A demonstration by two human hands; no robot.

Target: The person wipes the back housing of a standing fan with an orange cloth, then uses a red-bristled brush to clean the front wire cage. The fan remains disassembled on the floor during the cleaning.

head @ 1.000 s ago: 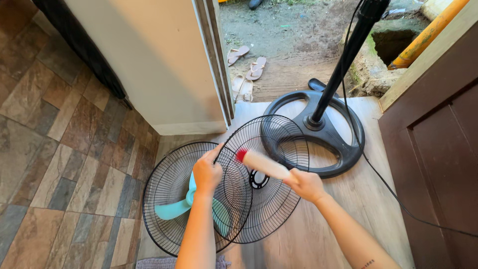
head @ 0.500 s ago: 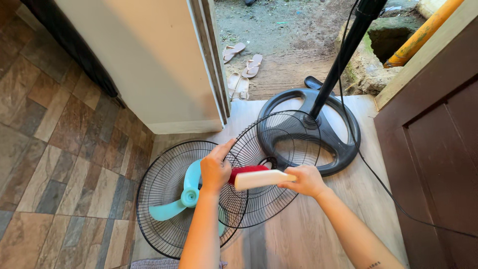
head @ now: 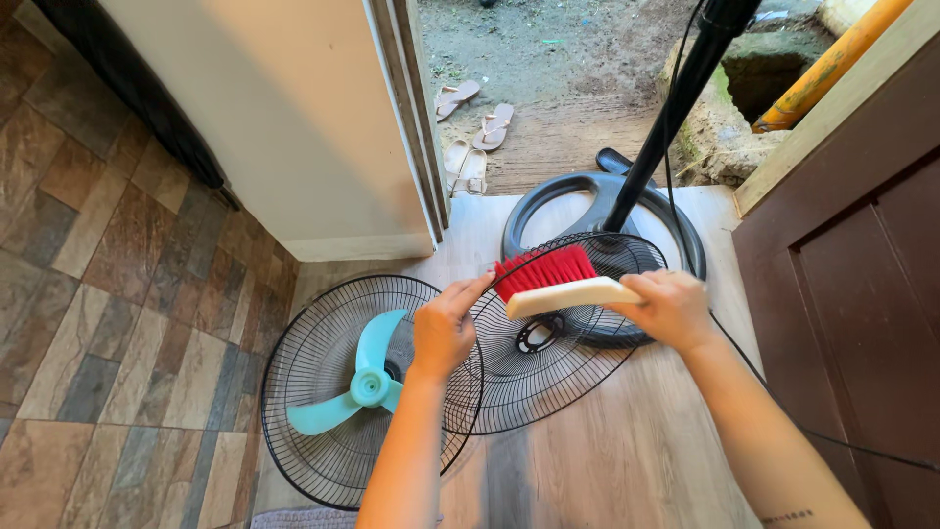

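At twelve o'clock from my right hand (head: 671, 309) the fan base (head: 548, 201) and its black pole (head: 676, 98) block the way forward. At three o'clock the brown door (head: 852, 264) closes that side, with the black cord (head: 754, 372) trailing along the floor before it. At nine o'clock from my left hand (head: 446, 328) the wire guard (head: 323, 323) with the teal blade (head: 362, 377) lies flat, and the white door panel (head: 294, 118) stands at eleven. At six o'clock the wood floor (head: 597, 460) between my forearms is open.
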